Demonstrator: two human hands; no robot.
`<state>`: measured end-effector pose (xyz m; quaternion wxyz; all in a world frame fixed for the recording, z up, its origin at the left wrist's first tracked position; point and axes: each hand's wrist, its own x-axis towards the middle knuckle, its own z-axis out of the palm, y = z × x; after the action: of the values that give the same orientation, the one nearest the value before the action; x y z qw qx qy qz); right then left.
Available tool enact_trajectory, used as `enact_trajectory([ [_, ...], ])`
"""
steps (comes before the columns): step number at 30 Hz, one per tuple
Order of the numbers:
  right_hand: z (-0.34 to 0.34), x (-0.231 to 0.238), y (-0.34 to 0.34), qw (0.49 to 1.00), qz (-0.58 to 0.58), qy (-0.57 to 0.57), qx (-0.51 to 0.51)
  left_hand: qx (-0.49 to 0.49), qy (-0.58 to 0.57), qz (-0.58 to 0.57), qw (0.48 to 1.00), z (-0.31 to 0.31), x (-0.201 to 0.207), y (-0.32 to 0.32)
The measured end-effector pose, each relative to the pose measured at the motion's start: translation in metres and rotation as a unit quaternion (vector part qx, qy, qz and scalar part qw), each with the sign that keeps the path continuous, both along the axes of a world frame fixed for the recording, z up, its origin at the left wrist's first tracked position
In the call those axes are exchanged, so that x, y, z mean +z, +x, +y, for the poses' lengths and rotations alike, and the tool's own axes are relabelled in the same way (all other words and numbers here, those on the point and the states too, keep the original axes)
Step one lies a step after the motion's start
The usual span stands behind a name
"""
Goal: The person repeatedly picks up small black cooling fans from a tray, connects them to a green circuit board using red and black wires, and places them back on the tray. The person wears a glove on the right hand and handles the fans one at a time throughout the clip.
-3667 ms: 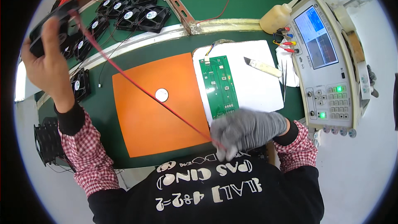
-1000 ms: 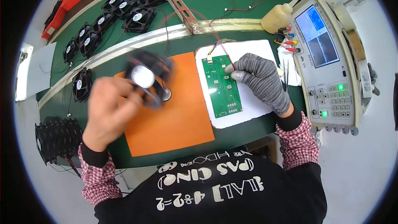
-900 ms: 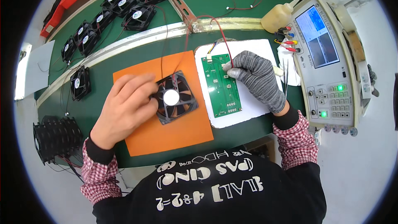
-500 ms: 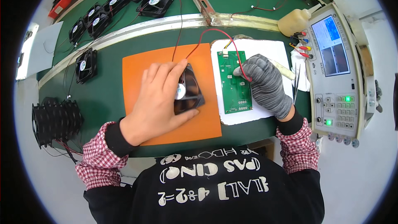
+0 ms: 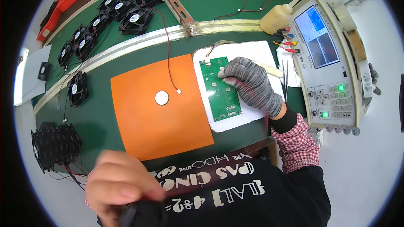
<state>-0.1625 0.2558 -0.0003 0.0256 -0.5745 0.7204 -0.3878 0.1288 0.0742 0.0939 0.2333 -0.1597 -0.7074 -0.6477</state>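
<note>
At the lower left, my left hand (image 5: 122, 180) is blurred by motion, with its fingers closed around a dark fan (image 5: 143, 213) near my chest. My gloved right hand (image 5: 254, 84) bends over a green circuit board (image 5: 218, 90), fingertips pinched together at its upper right; what is between them is hidden. A faint red smear crosses the glove. The board lies on a white pad (image 5: 248, 120). Left of it, an orange mat (image 5: 168, 130) carries a round white disc (image 5: 161, 98). A thin dark red wire with a small white connector (image 5: 179, 91) reaches onto the mat.
A test meter (image 5: 332, 71) with a lit screen stands at the right, beside a yellowish bottle (image 5: 275, 19). Several black fans (image 5: 134, 21) lie behind the metal rail (image 5: 126, 44). A fan stack (image 5: 57, 147) and a single fan (image 5: 78, 89) are at the left. Tweezers (image 5: 286, 82) lie near the meter.
My left hand has lifted the fan off the mat and drawn it toward my chest, uncovering the white disc. The red wire no longer arcs clearly to my right hand, which stays over the board.
</note>
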Motion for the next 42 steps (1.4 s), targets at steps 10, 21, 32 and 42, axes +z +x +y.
enact_trajectory([
  [10,-0.005,-0.006,0.001,1.0,-0.016,-0.019,0.017,-0.126,0.239,-0.147,0.952,-0.005,0.023,0.01],
  [21,0.003,0.0,0.003,0.994,-0.096,-0.047,0.012,0.338,-0.5,0.245,0.759,-0.048,0.013,-0.168],
  [32,0.002,0.005,0.0,0.986,-0.02,-0.162,-0.014,0.463,-0.571,-0.303,0.606,-0.167,-0.039,-0.185],
  [42,-0.006,0.031,0.049,0.976,0.12,-0.04,0.18,-0.228,-0.556,-0.015,0.799,0.001,0.013,-0.07],
])
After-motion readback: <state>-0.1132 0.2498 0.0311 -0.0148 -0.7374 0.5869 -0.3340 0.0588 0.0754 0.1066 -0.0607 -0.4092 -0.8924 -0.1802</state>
